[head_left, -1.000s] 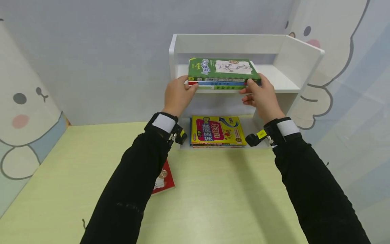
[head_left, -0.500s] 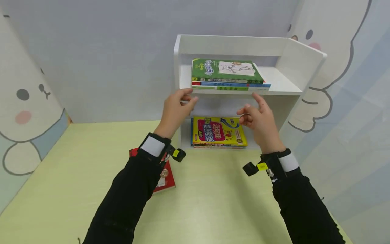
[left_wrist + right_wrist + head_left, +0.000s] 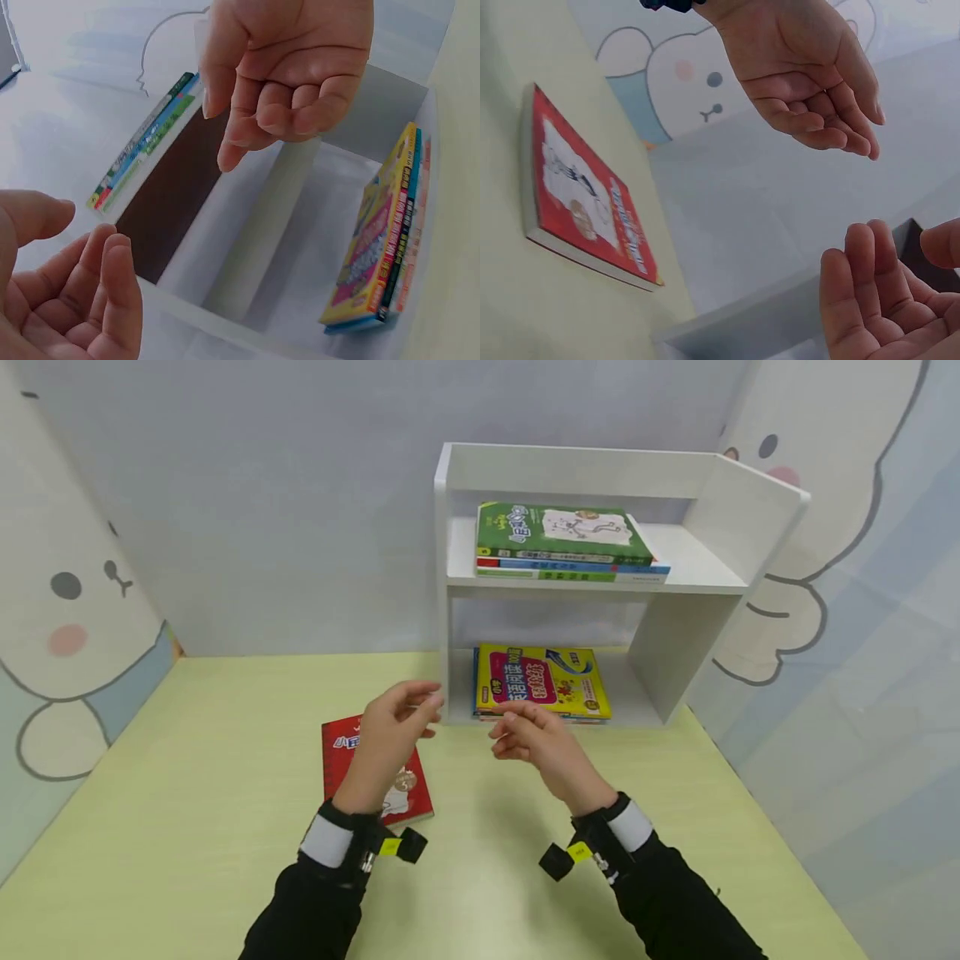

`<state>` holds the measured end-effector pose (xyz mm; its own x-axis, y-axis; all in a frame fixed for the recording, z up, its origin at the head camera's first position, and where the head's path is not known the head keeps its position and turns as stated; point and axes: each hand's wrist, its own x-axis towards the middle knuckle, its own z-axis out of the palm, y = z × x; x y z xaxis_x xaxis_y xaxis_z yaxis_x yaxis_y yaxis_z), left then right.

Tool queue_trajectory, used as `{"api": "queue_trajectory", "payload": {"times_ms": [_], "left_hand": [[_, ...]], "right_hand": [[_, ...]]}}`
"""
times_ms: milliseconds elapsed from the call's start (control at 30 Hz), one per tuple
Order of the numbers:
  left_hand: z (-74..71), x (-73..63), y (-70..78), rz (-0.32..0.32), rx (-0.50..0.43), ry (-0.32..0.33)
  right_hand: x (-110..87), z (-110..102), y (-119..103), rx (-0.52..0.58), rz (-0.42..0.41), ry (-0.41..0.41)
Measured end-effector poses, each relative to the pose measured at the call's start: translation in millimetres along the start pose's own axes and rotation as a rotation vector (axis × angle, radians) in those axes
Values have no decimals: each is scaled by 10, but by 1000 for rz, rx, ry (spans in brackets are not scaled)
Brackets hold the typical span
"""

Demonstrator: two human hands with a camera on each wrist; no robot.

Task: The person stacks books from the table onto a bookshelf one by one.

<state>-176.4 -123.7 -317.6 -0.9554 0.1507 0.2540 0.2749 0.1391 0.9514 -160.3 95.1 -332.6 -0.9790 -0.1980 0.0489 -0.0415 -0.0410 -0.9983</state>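
My left hand point(image 3: 390, 739) hovers over a red book point(image 3: 411, 789) that lies flat on the table, partly hidden by hand and wrist. Its fingers are loosely bent with nothing between them. To the right, my right hand point(image 3: 543, 747) hangs in the air in front of the lower shelf, also holding nothing. A stack of books with a green cover on top point(image 3: 562, 533) lies on the upper shelf. Below it, a yellow book point(image 3: 577, 685) tops another stack on the bottom board. In the right wrist view the red book point(image 3: 585, 187) shows its cover and page edges.
The white bookshelf point(image 3: 693, 647) stands at the back of the pale yellow-green table point(image 3: 202, 827), against a grey wall point(image 3: 315, 527). Its right side panel slants toward me. Cartoon figures cover the walls on both sides.
Both hands let go of the green-topped stack, which stays on the upper shelf. They have drawn down and back toward me, and more of the red book now shows.
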Motion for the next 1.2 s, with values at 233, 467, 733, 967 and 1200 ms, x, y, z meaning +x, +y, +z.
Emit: {"api": "queue_trajectory", "payload": {"times_ms": [233, 467, 733, 967, 1200], "left_hand": [[-392, -382, -575, -282, 34, 127], [-694, -686, -934, -436, 96, 205], [-925, -857, -1169, -508, 183, 269], [-972, -894, -1200, -582, 102, 214], [-891, -889, -1186, -598, 33, 174]], "right_hand": [[-20, 264, 523, -8, 142, -5], [26, 425, 858, 20, 196, 7], [53, 600, 1008, 95, 266, 24], [51, 757, 1001, 175, 270, 41], [48, 830, 976, 191, 291, 47]]}}
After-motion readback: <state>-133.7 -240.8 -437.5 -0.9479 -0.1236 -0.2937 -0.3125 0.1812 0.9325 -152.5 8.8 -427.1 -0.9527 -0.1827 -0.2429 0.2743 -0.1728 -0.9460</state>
